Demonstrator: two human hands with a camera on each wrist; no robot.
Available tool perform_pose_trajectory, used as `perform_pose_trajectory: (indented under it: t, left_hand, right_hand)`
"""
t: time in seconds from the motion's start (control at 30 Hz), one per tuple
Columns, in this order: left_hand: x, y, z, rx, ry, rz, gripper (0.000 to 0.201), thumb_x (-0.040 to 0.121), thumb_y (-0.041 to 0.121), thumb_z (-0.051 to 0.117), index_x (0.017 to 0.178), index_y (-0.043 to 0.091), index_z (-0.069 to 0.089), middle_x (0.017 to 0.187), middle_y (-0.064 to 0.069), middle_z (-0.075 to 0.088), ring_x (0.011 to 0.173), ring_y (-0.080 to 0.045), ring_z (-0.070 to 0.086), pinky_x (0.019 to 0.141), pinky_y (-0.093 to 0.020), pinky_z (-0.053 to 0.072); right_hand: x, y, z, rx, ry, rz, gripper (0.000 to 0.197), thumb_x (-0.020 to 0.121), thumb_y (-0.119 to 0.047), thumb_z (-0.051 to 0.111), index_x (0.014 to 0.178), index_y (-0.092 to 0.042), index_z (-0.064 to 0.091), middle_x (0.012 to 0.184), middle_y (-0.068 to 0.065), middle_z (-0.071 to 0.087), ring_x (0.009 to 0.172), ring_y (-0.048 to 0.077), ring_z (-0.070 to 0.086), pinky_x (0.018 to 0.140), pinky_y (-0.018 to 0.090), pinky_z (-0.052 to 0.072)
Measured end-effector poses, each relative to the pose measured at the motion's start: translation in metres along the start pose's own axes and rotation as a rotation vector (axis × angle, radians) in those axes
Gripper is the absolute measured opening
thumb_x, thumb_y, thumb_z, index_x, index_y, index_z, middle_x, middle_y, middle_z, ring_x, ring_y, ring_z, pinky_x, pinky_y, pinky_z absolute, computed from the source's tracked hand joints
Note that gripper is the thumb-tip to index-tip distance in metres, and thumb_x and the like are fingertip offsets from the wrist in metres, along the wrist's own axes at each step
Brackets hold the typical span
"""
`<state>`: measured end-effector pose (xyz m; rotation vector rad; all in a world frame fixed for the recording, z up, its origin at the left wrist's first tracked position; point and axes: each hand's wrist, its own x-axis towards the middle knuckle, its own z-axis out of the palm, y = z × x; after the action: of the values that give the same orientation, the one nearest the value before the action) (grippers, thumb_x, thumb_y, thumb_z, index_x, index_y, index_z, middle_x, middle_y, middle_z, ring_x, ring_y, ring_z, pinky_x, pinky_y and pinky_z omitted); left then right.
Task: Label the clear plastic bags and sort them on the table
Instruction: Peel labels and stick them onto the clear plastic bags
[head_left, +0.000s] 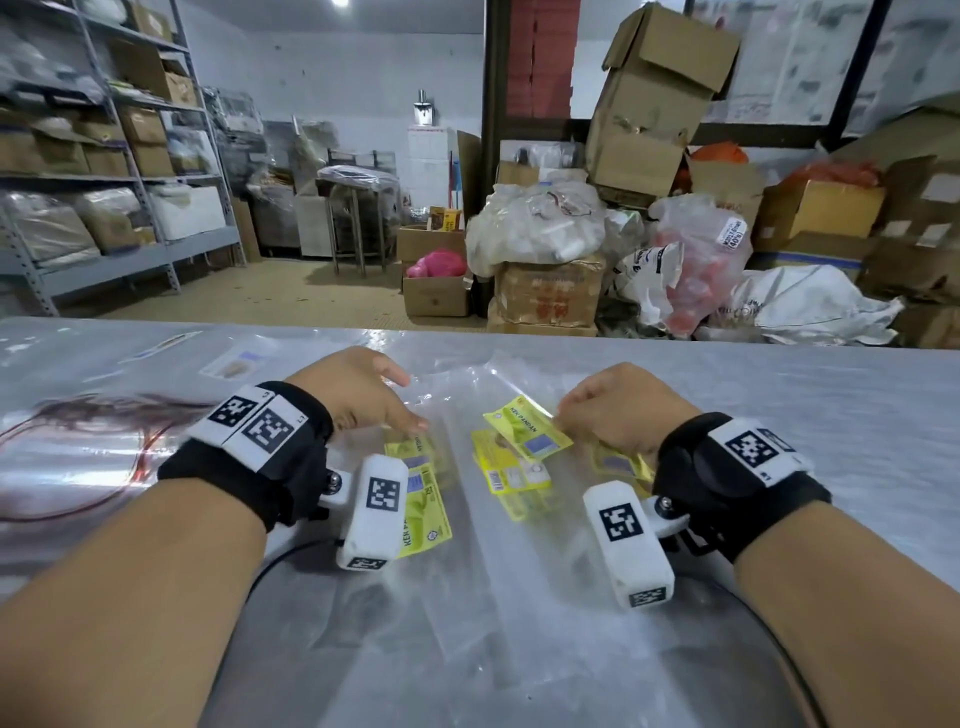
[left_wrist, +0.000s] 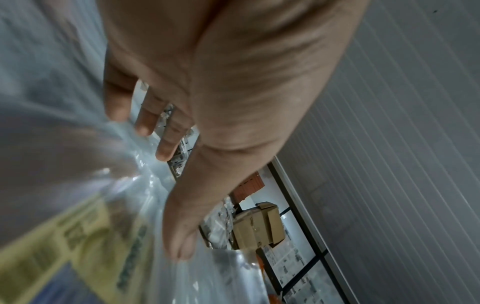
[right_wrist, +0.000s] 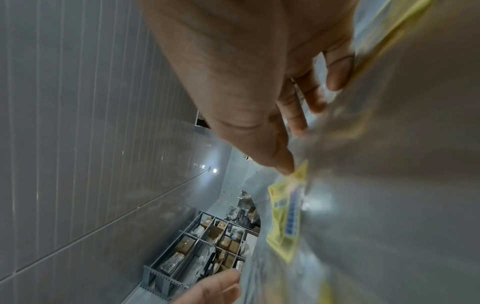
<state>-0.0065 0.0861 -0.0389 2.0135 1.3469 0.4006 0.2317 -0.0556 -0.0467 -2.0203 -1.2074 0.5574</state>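
Two hands work over a clear plastic bag (head_left: 457, 395) lying flat near the middle of the tabletop (head_left: 779, 395), toward its far edge. The left hand (head_left: 358, 395) rests on the bag with straight, spread fingers (left_wrist: 145, 121) pressing the film down. The right hand (head_left: 613, 410) has its fingers curled, thumb and forefinger pinching the corner of a yellow label (head_left: 527, 428) that lies tilted on the bag. More yellow labels (head_left: 421, 499) lie scattered just nearer the front edge, between the two wrists, some under clear film. Another labelled bag (head_left: 234, 364) lies well apart toward the far left corner. Red rubber bands (head_left: 78, 447) sit by the left edge.
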Motion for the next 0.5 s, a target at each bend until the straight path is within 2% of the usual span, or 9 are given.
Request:
perform_pose_trajectory:
  t: [0.1, 0.2, 0.3, 0.37, 0.4, 0.47, 0.5]
  left_hand:
    - [-0.005, -0.004, 0.001, -0.005, -0.023, 0.002, 0.057, 0.062, 0.019, 0.097, 0.106, 0.033, 0.065, 0.113, 0.005, 0.060, 0.109, -0.020, 0.060, 0.091, -0.033, 0.048]
    - [-0.009, -0.004, 0.006, 0.016, -0.062, -0.009, 0.061, 0.063, 0.011, 0.095, 0.111, 0.031, 0.064, 0.112, 0.001, 0.060, 0.104, -0.023, 0.062, 0.091, -0.036, 0.054]
    - [-0.011, -0.003, 0.004, -0.007, -0.075, -0.009, 0.064, 0.064, 0.001, 0.091, 0.113, 0.029, 0.062, 0.110, -0.002, 0.062, 0.103, -0.025, 0.063, 0.092, -0.039, 0.055]
    - [-0.012, -0.005, 0.002, -0.025, -0.028, 0.012, 0.066, 0.065, -0.007, 0.086, 0.115, 0.028, 0.061, 0.107, -0.004, 0.064, 0.101, -0.026, 0.064, 0.093, -0.043, 0.056]
    - [-0.013, -0.006, 0.000, -0.056, 0.014, 0.027, 0.065, 0.067, -0.010, 0.082, 0.116, 0.027, 0.061, 0.105, -0.004, 0.065, 0.099, -0.026, 0.065, 0.092, -0.045, 0.057]
    - [-0.014, -0.007, -0.004, -0.178, 0.094, 0.058, 0.059, 0.072, -0.013, 0.073, 0.114, 0.027, 0.062, 0.103, -0.005, 0.070, 0.098, -0.026, 0.068, 0.092, -0.048, 0.058]
    - [-0.015, -0.007, -0.007, -0.280, 0.121, 0.066, 0.057, 0.074, -0.014, 0.071, 0.113, 0.027, 0.062, 0.104, -0.004, 0.072, 0.101, -0.026, 0.068, 0.093, -0.049, 0.057]
  right_hand:
    - [0.002, 0.000, 0.001, 0.020, 0.108, -0.033, 0.009, 0.087, -0.022, 0.072, 0.080, -0.016, 0.074, 0.077, 0.000, 0.071, 0.066, 0.015, 0.059, 0.057, 0.025, 0.045]
    - [0.004, -0.001, 0.003, 0.070, 0.191, -0.040, 0.009, 0.091, -0.023, 0.069, 0.086, -0.015, 0.069, 0.081, 0.001, 0.066, 0.064, 0.015, 0.058, 0.058, 0.027, 0.045]
    - [0.005, -0.004, 0.002, 0.073, 0.251, -0.062, 0.011, 0.096, -0.025, 0.063, 0.088, -0.017, 0.064, 0.088, 0.004, 0.069, 0.076, 0.022, 0.067, 0.058, 0.028, 0.048]
    - [0.003, -0.006, 0.002, 0.128, 0.271, -0.059, 0.010, 0.100, -0.026, 0.056, 0.093, -0.018, 0.059, 0.089, 0.004, 0.072, 0.072, 0.020, 0.072, 0.050, 0.021, 0.044]
    - [0.002, -0.007, 0.002, 0.171, 0.261, -0.061, 0.009, 0.101, -0.025, 0.053, 0.097, -0.018, 0.056, 0.086, 0.004, 0.074, 0.067, 0.018, 0.072, 0.050, 0.022, 0.043]
    - [0.000, -0.008, 0.003, 0.271, 0.223, -0.095, 0.004, 0.104, -0.022, 0.050, 0.105, -0.020, 0.053, 0.080, 0.005, 0.077, 0.065, 0.023, 0.074, 0.058, 0.030, 0.045]
    - [-0.002, -0.009, 0.004, 0.321, 0.199, -0.114, 0.006, 0.104, -0.021, 0.049, 0.108, -0.021, 0.054, 0.082, 0.004, 0.078, 0.067, 0.026, 0.074, 0.058, 0.033, 0.047]
